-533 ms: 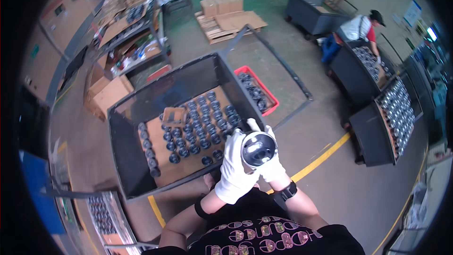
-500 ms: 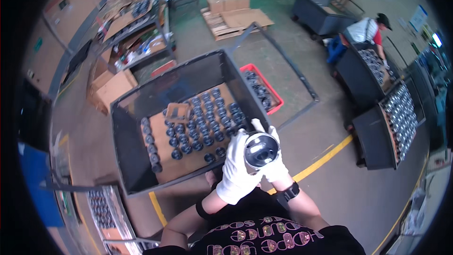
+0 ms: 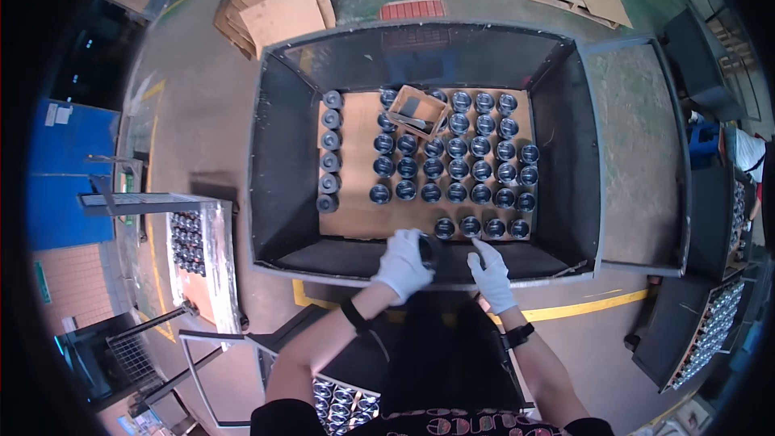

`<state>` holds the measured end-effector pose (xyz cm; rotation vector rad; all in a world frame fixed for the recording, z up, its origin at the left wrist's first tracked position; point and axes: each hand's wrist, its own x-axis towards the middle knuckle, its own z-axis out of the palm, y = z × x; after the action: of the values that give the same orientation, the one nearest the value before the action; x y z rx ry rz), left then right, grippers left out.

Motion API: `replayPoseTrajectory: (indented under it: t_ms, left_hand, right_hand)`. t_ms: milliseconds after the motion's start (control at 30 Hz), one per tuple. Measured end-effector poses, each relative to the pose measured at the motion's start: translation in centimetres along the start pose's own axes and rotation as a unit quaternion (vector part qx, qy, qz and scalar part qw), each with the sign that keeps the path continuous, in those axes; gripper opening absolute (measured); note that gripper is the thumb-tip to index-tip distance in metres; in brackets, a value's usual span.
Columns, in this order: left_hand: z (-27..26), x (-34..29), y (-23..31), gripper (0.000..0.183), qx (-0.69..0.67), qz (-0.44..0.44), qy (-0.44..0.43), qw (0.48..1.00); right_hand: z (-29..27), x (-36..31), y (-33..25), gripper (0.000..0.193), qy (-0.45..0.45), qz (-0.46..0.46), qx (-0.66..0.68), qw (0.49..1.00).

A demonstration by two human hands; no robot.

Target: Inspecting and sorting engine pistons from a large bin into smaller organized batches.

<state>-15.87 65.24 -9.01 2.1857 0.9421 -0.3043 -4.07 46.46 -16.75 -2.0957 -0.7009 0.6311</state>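
Observation:
My left hand (image 3: 405,265), in a white glove, is closed on a dark round metal part (image 3: 427,251) over the near wall of a dark cart. My right hand (image 3: 492,276), gloved too, is apart from it, with fingers stretched forward and nothing in them. Its fingertips are near a short row of similar parts, among them a shiny round part (image 3: 470,227) at the front. Several rows of these parts stand on a cardboard sheet (image 3: 355,218) in the cart. A small cardboard box (image 3: 417,113) with a flat tool inside sits among the far rows.
High dark walls surround the cart (image 3: 428,273). A column of grey round parts (image 3: 329,162) lines its left side. A tubular frame (image 3: 686,194) stands to the right. Other loaded carts (image 3: 702,339) are at far right, with a person nearby. A rack of parts (image 3: 190,250) stands left.
The view has turned down and right, so the cart is now straight ahead. My hands have separated; the part is now in my left hand only and lower, over the cart's near side.

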Motion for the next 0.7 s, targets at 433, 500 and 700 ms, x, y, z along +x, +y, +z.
replayPoseTrajectory:
  t_ms: [433,500,700]
  left_hand:
    - [28.2,26.2,-26.0,0.04,0.203,0.019,-0.218,0.954]
    - [31.5,26.8,-26.6,0.035,0.233,0.018,-0.187,0.954]
    - [30.6,23.2,-27.1,0.079,0.084,0.044,-0.104,0.99]
  right_hand:
    - [6.2,2.1,5.1,0.025,-0.016,0.007,-0.314,0.949]
    - [6.5,1.7,5.6,0.026,-0.024,0.015,-0.301,0.953]
    - [6.0,1.6,5.2,0.03,-0.054,0.071,-0.308,0.947]
